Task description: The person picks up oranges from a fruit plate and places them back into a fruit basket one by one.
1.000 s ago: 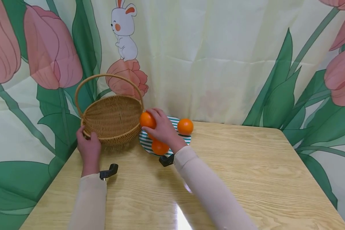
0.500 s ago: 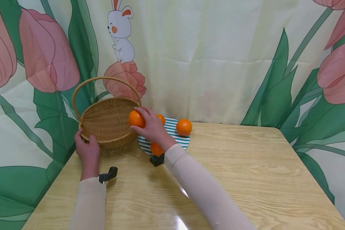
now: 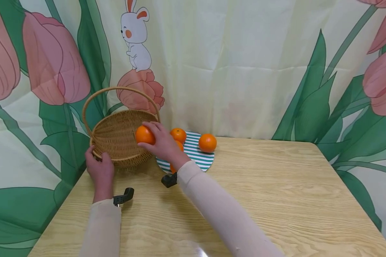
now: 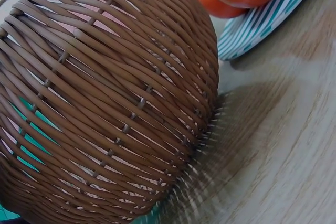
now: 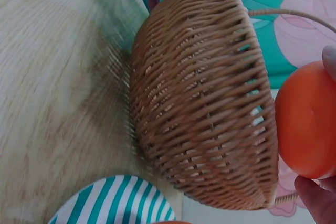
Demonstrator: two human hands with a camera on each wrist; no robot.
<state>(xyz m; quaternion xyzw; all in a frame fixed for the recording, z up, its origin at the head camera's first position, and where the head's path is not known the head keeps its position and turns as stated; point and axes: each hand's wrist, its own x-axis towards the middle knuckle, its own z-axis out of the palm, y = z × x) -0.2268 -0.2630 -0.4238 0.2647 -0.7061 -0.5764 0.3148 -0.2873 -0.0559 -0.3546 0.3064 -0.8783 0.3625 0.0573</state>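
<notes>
A wicker basket (image 3: 125,137) with a tall arched handle stands at the table's back left; no fruit shows inside it. My left hand (image 3: 99,167) grips its left front rim, thumb and fingers over the edge. My right hand (image 3: 162,142) holds an orange (image 3: 144,135) over the basket's right side. In the right wrist view, that orange (image 5: 310,121) is at the basket's rim between fingertips and thumb. Right of the basket lies a striped plate (image 3: 197,157) with several oranges, among them one orange (image 3: 207,143) at its right edge. My right wrist partly hides the front ones.
The light wooden table (image 3: 276,192) stretches right and toward me. Behind it hangs a printed curtain (image 3: 238,71) with tulips and a rabbit, close to the basket handle. Each wrist carries a small black camera, such as the left camera (image 3: 125,195).
My right hand has carried the orange left from over the plate to over the basket, uncovering another orange at the plate's back. My left hand keeps its grip on the rim.
</notes>
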